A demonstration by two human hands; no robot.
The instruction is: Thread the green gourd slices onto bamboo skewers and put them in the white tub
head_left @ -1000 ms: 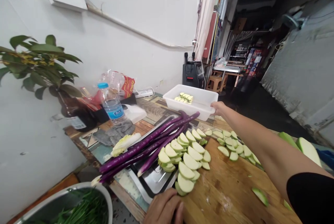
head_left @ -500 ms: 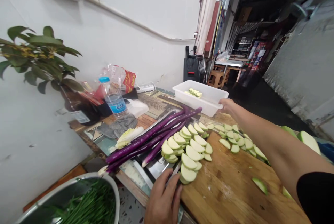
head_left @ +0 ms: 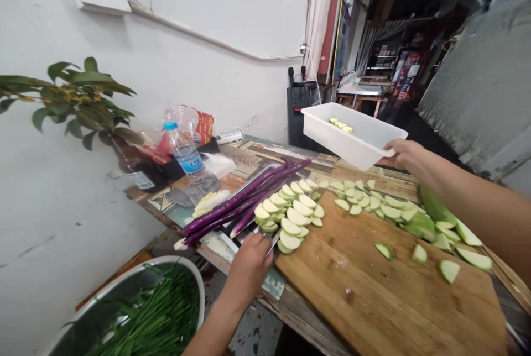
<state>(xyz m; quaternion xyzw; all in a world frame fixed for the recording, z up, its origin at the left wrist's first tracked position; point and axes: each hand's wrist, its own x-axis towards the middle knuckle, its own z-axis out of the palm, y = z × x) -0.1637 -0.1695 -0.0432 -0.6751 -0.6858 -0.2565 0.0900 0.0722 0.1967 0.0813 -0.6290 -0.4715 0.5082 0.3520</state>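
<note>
My right hand (head_left: 409, 158) grips the near rim of a white plastic tub (head_left: 352, 135) and holds it in the air above the far end of the table; a few pale green slices lie inside it. My left hand (head_left: 249, 265) rests closed on the near edge of a metal tray (head_left: 232, 237), beside a heap of pale green gourd slices (head_left: 290, 212). Long purple eggplants (head_left: 244, 201) lie across the tray. A wooden cutting board (head_left: 373, 284) carries more slices (head_left: 385, 209).
A steel bowl of green chives (head_left: 153, 317) sits low at the left. A water bottle (head_left: 185, 151), bags, a grey cloth and a leafy plant (head_left: 78, 101) stand along the white wall. Larger gourd pieces (head_left: 440, 215) lie at the right.
My right hand has lifted the white tub off the table and carried it to the right. My left hand has slid forward onto the tray's edge.
</note>
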